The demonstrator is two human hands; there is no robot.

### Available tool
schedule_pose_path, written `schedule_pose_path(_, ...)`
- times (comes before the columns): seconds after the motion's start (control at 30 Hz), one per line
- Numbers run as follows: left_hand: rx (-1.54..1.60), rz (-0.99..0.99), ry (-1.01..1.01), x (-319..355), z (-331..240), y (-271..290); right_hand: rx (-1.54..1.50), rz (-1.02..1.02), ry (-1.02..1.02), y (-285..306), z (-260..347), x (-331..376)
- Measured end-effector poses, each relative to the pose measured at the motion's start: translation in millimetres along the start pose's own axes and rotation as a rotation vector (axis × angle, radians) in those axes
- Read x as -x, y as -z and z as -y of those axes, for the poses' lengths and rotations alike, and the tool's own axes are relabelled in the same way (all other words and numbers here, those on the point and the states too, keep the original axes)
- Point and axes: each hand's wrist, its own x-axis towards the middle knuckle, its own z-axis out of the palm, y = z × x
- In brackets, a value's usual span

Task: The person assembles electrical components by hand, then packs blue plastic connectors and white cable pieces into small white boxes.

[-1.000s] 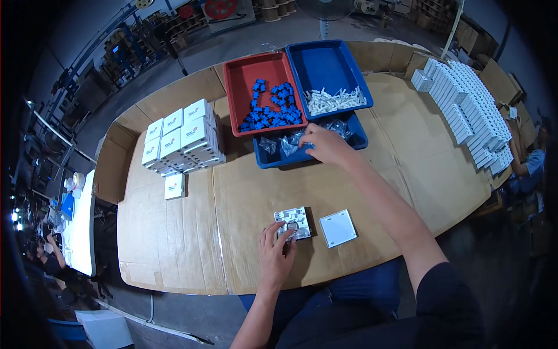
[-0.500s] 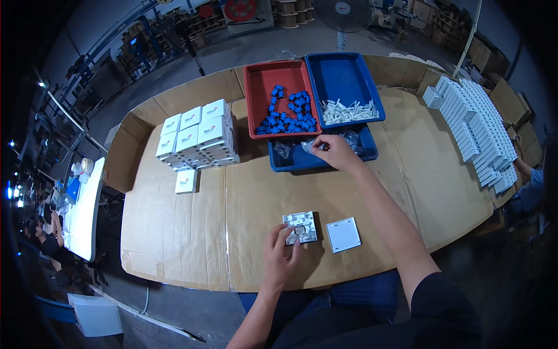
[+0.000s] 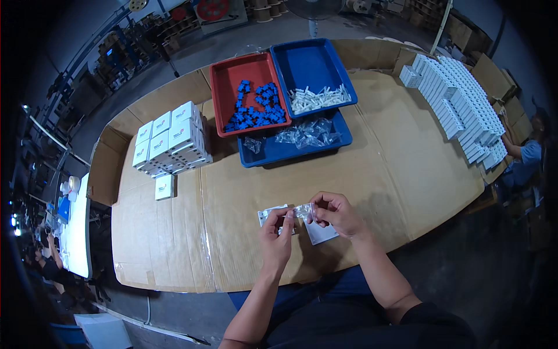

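Between my two hands a small clear plastic bag (image 3: pixel 301 211) is stretched out above the cardboard-covered table (image 3: pixel 244 256). My left hand (image 3: pixel 276 232) pinches one end of it, and my right hand (image 3: pixel 337 214) is closed on the other end. What the bag contains is too small to make out. Below my hands lies an open white square box (image 3: pixel 266 214), partly hidden by my left fingers. Beside it, under the bag and my right hand, rests a flat white square cover (image 3: pixel 321 232).
Ahead stand a red tray (image 3: pixel 220 96) of blue parts, a blue tray (image 3: pixel 302 64) of white plugs and a lower blue tray (image 3: pixel 273 156) of clear bags. White boxes are stacked left (image 3: pixel 168 136) and right (image 3: pixel 459 116). A person (image 3: pixel 526 154) is at the right edge.
My right hand has come back from the lower blue tray with a small plastic bag. My left hand has left the open box and now grips the bag too. The view has shifted.
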Motion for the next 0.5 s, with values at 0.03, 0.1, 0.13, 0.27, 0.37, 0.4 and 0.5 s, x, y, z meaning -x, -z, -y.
schedule_pose_path(0.03, 0.019, -0.036, 0.020, 2, -7, -2, 0.043, -0.044, -0.022, -4, -1, 1)
schedule_pose_path(0.1, -0.058, -0.084, -0.093, 2, 3, 2, 0.102, -0.076, -0.047, -9, 0, 3)
schedule_pose_path(0.13, -0.131, -0.130, -0.212, 2, 3, 4, 0.166, -0.107, -0.067, -11, -1, 3)
schedule_pose_path(0.27, -0.040, -0.170, -0.054, 17, -5, 14, 0.234, -0.066, -0.070, -16, -13, 1)
schedule_pose_path(0.37, -0.058, -0.151, -0.025, 22, -4, 24, 0.292, -0.015, -0.124, -20, -13, 0)
schedule_pose_path(0.4, -0.073, -0.159, -0.034, 24, -6, 26, 0.283, -0.022, -0.120, -20, -16, 0)
schedule_pose_path(0.5, -0.079, -0.165, -0.020, 27, -11, 28, 0.277, -0.047, -0.125, -25, -18, -1)
